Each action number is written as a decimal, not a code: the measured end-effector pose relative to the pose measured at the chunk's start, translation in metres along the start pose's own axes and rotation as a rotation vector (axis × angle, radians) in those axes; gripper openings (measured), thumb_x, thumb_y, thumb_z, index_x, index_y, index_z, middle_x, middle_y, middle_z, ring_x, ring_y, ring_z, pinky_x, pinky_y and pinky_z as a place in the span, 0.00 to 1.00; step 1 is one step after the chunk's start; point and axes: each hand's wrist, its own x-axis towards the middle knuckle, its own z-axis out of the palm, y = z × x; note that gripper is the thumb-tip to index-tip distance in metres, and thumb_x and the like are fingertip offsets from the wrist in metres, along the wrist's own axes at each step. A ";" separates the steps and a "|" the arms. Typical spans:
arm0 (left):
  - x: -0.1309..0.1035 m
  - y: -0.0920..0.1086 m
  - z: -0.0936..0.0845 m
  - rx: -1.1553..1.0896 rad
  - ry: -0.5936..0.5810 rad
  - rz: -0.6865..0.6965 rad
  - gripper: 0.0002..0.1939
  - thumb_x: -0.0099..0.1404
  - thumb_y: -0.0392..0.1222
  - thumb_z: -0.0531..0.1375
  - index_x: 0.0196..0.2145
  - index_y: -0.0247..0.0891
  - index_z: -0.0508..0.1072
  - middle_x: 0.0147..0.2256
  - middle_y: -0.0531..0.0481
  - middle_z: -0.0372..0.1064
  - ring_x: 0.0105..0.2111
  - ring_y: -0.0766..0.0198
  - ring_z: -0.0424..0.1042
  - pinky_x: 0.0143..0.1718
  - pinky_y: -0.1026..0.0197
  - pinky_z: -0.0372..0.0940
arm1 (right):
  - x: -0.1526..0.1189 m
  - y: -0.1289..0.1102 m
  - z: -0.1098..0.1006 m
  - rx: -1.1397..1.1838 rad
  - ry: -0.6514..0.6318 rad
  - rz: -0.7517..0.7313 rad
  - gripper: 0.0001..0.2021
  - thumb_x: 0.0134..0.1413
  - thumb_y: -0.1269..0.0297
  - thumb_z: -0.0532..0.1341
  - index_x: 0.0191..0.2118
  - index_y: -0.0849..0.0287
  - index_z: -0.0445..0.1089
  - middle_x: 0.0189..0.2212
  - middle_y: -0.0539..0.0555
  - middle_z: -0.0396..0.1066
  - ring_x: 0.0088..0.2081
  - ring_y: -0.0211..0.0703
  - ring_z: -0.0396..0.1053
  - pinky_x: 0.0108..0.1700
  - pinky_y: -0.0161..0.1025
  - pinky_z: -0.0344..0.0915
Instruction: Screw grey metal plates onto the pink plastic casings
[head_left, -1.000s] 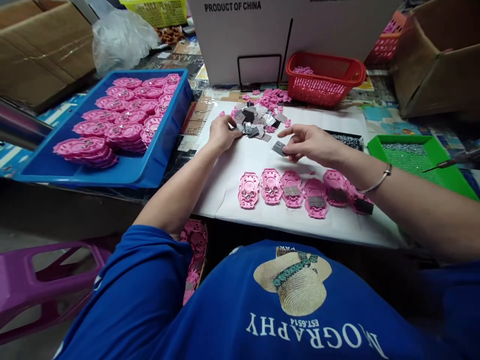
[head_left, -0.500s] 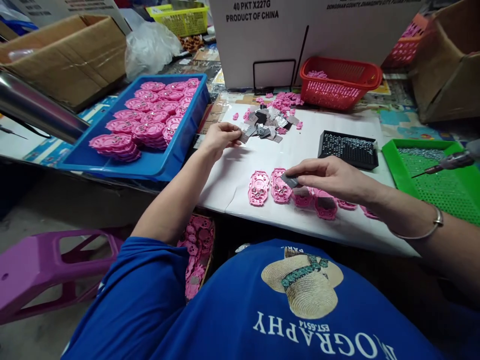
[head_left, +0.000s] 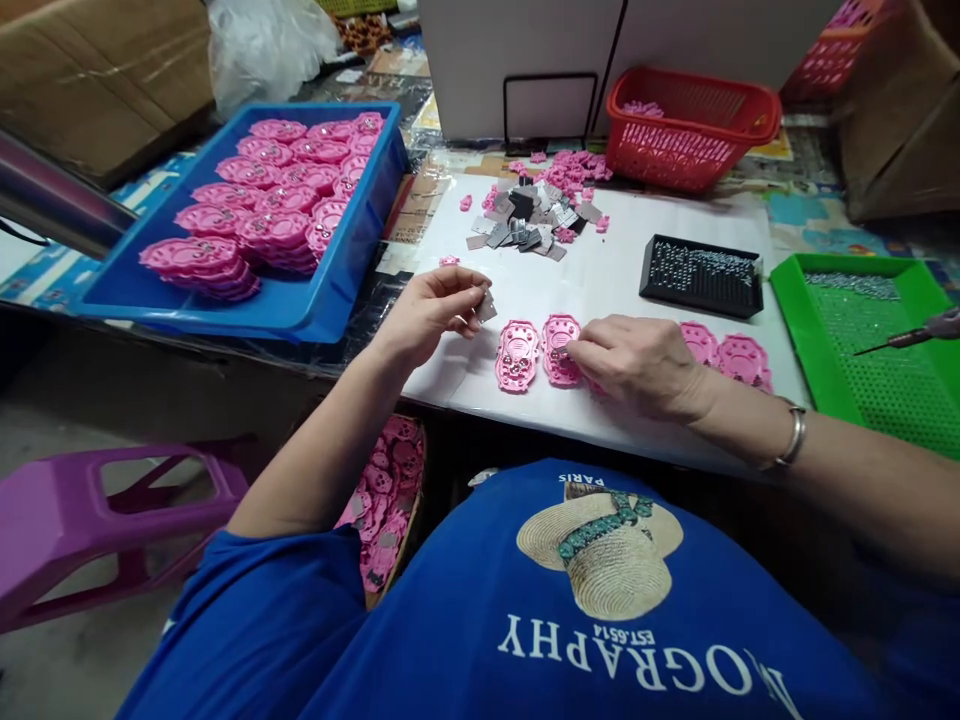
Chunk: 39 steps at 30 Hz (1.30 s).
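Observation:
My left hand [head_left: 436, 312] pinches a small grey metal plate [head_left: 487, 306] above the white work surface, left of a row of pink plastic casings. My right hand [head_left: 641, 365] is closed over the row, its fingertips on the second pink casing [head_left: 559, 334]. A sliver of a grey plate shows at those fingertips, mostly hidden by the fingers. To the left lies the first pink casing [head_left: 517, 372], with small shiny metal parts in it. The hand covers the middle of the row; more casings [head_left: 744, 358] show beyond the wrist. Behind lies a pile of grey plates [head_left: 517, 232].
A blue tray [head_left: 337, 290] of stacked pink casings stands left. Small pink pieces [head_left: 574, 172] lie by a red basket [head_left: 690, 140]. Rightward are a black screw tray [head_left: 701, 300], a green tray [head_left: 806, 310] and a screwdriver bit [head_left: 881, 347]. A purple stool [head_left: 67, 500] stands low left.
My left hand has come from the plate pile toward the casings with a plate. My right hand has turned and lowered its plate onto the second casing. The view has shifted slightly.

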 end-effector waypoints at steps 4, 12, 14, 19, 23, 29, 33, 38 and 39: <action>-0.005 -0.004 0.005 -0.003 -0.037 0.004 0.16 0.52 0.38 0.69 0.38 0.32 0.75 0.25 0.54 0.71 0.20 0.72 0.69 0.21 0.69 0.66 | 0.000 -0.008 0.008 -0.034 0.015 -0.083 0.12 0.60 0.76 0.55 0.26 0.61 0.69 0.24 0.52 0.68 0.26 0.39 0.58 0.28 0.39 0.46; -0.016 -0.007 0.022 -0.103 -0.106 0.065 0.18 0.52 0.42 0.72 0.36 0.33 0.71 0.28 0.54 0.73 0.24 0.68 0.75 0.27 0.67 0.72 | 0.011 -0.012 -0.001 0.426 0.069 0.175 0.13 0.67 0.62 0.55 0.38 0.63 0.74 0.30 0.55 0.75 0.29 0.38 0.67 0.31 0.37 0.58; -0.021 -0.005 0.031 -0.139 -0.112 0.087 0.19 0.53 0.44 0.72 0.36 0.35 0.69 0.28 0.55 0.72 0.24 0.68 0.76 0.27 0.67 0.72 | 0.024 -0.013 -0.005 0.693 0.094 0.350 0.12 0.64 0.59 0.59 0.44 0.64 0.72 0.32 0.54 0.76 0.30 0.37 0.70 0.33 0.36 0.63; -0.041 -0.003 0.048 -0.169 -0.027 0.175 0.18 0.56 0.47 0.70 0.35 0.37 0.66 0.29 0.57 0.70 0.25 0.68 0.76 0.28 0.65 0.74 | 0.055 -0.007 -0.003 1.393 0.105 0.628 0.05 0.55 0.68 0.63 0.37 0.63 0.71 0.30 0.52 0.74 0.30 0.38 0.71 0.33 0.37 0.68; -0.059 -0.012 0.040 0.001 0.148 0.228 0.17 0.62 0.53 0.65 0.36 0.37 0.68 0.34 0.51 0.72 0.28 0.68 0.75 0.26 0.67 0.73 | 0.069 0.008 0.002 1.264 -0.073 0.393 0.07 0.58 0.72 0.59 0.38 0.62 0.75 0.33 0.53 0.73 0.33 0.37 0.70 0.39 0.39 0.68; -0.072 -0.030 0.015 0.092 0.346 0.229 0.16 0.61 0.52 0.66 0.36 0.37 0.71 0.36 0.49 0.73 0.30 0.68 0.74 0.25 0.68 0.72 | 0.092 0.011 0.013 0.872 -0.600 -0.113 0.12 0.62 0.73 0.56 0.46 0.59 0.75 0.38 0.55 0.73 0.38 0.41 0.68 0.43 0.40 0.63; -0.076 -0.031 0.010 0.112 0.360 0.225 0.13 0.62 0.50 0.66 0.36 0.37 0.72 0.36 0.50 0.73 0.30 0.67 0.73 0.25 0.67 0.71 | 0.108 0.003 0.025 0.767 -0.627 -0.170 0.12 0.58 0.74 0.60 0.47 0.60 0.73 0.39 0.56 0.72 0.37 0.40 0.67 0.40 0.38 0.62; -0.077 -0.027 0.022 0.341 0.374 0.283 0.07 0.66 0.45 0.62 0.38 0.40 0.74 0.34 0.52 0.71 0.31 0.68 0.71 0.29 0.67 0.69 | 0.089 0.005 -0.005 0.631 -0.351 -0.073 0.09 0.60 0.71 0.60 0.46 0.59 0.72 0.43 0.56 0.69 0.41 0.42 0.67 0.44 0.41 0.64; -0.077 -0.026 0.028 0.399 0.353 0.315 0.06 0.66 0.44 0.62 0.38 0.40 0.74 0.34 0.53 0.71 0.31 0.68 0.71 0.30 0.67 0.69 | 0.075 0.008 -0.019 0.623 -0.267 -0.014 0.09 0.63 0.68 0.58 0.46 0.58 0.72 0.44 0.57 0.68 0.44 0.44 0.67 0.46 0.43 0.64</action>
